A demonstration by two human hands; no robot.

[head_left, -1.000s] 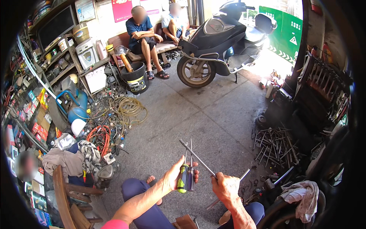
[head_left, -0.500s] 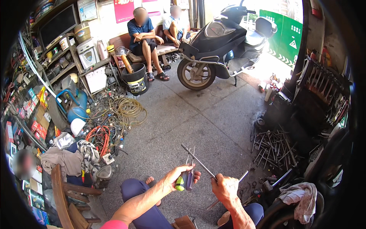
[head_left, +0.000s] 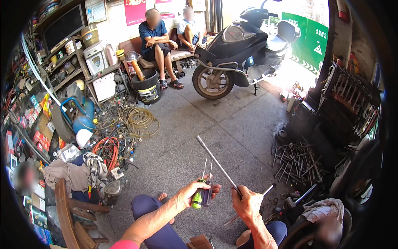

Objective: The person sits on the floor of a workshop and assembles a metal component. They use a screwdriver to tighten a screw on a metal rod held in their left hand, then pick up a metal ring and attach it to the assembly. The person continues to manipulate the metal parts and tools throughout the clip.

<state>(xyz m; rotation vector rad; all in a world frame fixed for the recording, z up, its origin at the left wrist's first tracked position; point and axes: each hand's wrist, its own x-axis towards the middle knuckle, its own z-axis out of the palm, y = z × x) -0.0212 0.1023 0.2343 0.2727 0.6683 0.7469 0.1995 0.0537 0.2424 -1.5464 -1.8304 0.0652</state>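
Observation:
My left hand (head_left: 187,193) is closed around two screwdrivers, held side by side with their thin shafts pointing away from me. One has a bright green handle with black on it (head_left: 196,200); the other's handle is dark (head_left: 207,197). In my right hand (head_left: 247,204) is a steel T-handle socket wrench (head_left: 218,166), gripped where its crossbar meets the long shaft. The shaft slants up and left, past the screwdriver tips and apart from them. Both crossbar ends stick out from my fist, whose palm side is hidden.
Rod-like tools lie in a heap (head_left: 299,162) on the right. A black scooter (head_left: 244,45) stands ahead, near two people on a bench (head_left: 182,53). Coiled hoses (head_left: 139,120), a black bucket (head_left: 146,85) and a wooden chair (head_left: 64,207) are to the left.
The wrench's far end has swung up and away from me, so more of its shaft shows. My left hand has turned the screwdrivers slightly and keeps hold of them.

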